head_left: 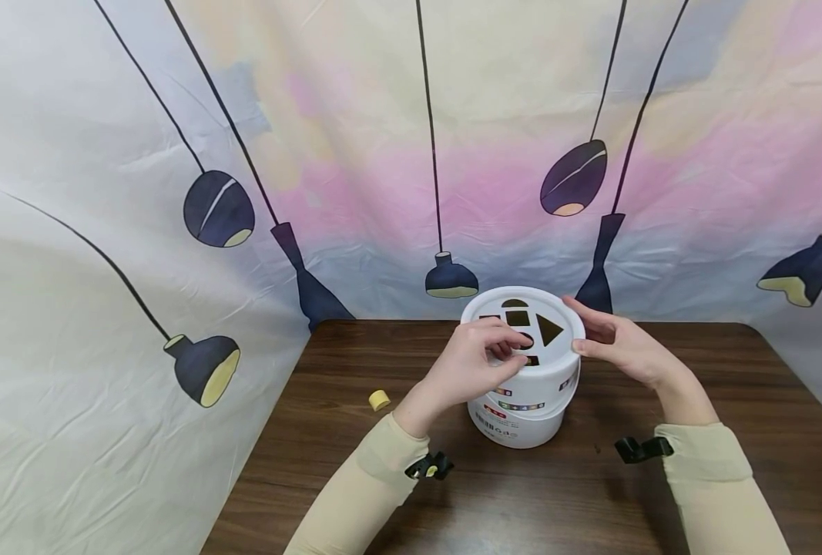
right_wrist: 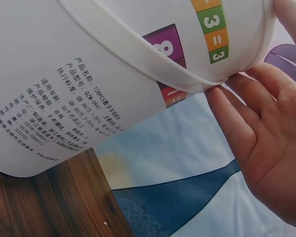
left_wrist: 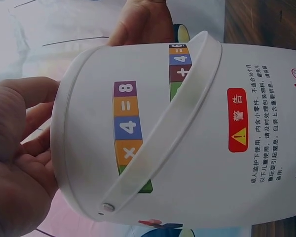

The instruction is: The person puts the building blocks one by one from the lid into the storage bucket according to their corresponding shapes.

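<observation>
A white plastic bucket (head_left: 515,428) stands upright on the table, its white lid (head_left: 559,364) pierced with dark shape cutouts. Over the lid, my left hand (head_left: 469,358) has its index fingertip at the round cutout and its thumb near a slot at the front; no object shows between them. At the bucket's right side is my right hand (head_left: 622,347), thumb and index finger spread along the lid's rim. Its other fingertips touch the bucket wall in the right wrist view. A white carry handle (left_wrist: 160,133) slants across the printed side, with number blocks pictured behind it.
A small yellow block (head_left: 379,399) lies on the dark wood table (head_left: 341,362), left of the bucket. Behind the table hangs a pastel cloth (head_left: 355,193) printed with dark lamps. Each sleeve carries a black strap mount, such as the one on the right (head_left: 642,449).
</observation>
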A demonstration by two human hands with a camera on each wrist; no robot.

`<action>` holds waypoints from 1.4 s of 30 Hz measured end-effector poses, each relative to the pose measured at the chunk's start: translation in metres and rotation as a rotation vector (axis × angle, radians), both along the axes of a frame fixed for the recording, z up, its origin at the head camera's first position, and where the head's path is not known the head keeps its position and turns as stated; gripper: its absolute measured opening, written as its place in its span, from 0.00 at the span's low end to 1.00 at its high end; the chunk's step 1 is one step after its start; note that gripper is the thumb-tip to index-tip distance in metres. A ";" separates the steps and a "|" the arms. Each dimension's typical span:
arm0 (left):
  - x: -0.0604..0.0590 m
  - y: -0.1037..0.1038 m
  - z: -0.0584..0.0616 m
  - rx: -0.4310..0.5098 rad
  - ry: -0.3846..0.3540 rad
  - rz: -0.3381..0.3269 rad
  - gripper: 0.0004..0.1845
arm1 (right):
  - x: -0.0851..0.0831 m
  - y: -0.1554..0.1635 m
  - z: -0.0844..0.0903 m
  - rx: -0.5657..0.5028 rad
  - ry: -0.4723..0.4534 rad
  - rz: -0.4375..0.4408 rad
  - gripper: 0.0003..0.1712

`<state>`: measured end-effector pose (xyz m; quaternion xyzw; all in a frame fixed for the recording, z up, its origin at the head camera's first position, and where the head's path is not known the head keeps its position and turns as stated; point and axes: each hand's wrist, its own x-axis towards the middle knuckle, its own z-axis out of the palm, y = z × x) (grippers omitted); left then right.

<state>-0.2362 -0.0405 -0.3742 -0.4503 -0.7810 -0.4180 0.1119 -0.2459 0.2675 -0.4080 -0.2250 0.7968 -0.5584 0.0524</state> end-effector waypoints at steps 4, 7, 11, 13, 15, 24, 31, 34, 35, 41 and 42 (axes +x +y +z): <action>0.000 -0.005 -0.001 0.033 -0.022 -0.028 0.11 | -0.001 0.000 0.000 0.003 0.002 -0.004 0.45; 0.001 -0.009 0.000 0.064 -0.025 -0.044 0.11 | -0.001 0.000 0.000 0.007 0.001 -0.008 0.45; 0.002 -0.016 0.001 0.118 -0.004 -0.050 0.11 | -0.001 0.000 0.001 0.008 0.001 -0.007 0.45; 0.001 -0.020 0.001 0.148 0.022 -0.044 0.11 | -0.001 0.000 0.001 0.002 0.002 -0.005 0.45; 0.001 -0.026 0.002 0.177 0.046 -0.031 0.10 | -0.002 0.000 0.000 -0.004 0.004 -0.004 0.45; -0.005 -0.070 -0.009 0.267 0.058 0.078 0.10 | -0.002 -0.001 0.002 -0.009 0.010 0.007 0.45; -0.009 -0.114 -0.032 0.159 0.011 0.244 0.10 | -0.001 -0.001 0.001 -0.034 0.028 0.025 0.44; -0.010 -0.133 -0.048 0.080 -0.022 0.305 0.11 | -0.001 0.000 0.001 -0.028 0.026 0.024 0.45; -0.011 -0.139 -0.054 0.053 -0.040 0.313 0.11 | -0.001 0.000 0.001 -0.025 0.024 0.023 0.45; -0.014 -0.169 -0.083 -0.099 -0.172 0.366 0.13 | -0.002 0.000 0.002 0.002 0.021 0.006 0.45; -0.014 -0.173 -0.087 -0.123 -0.194 0.380 0.14 | -0.002 0.000 0.002 0.003 0.022 0.006 0.45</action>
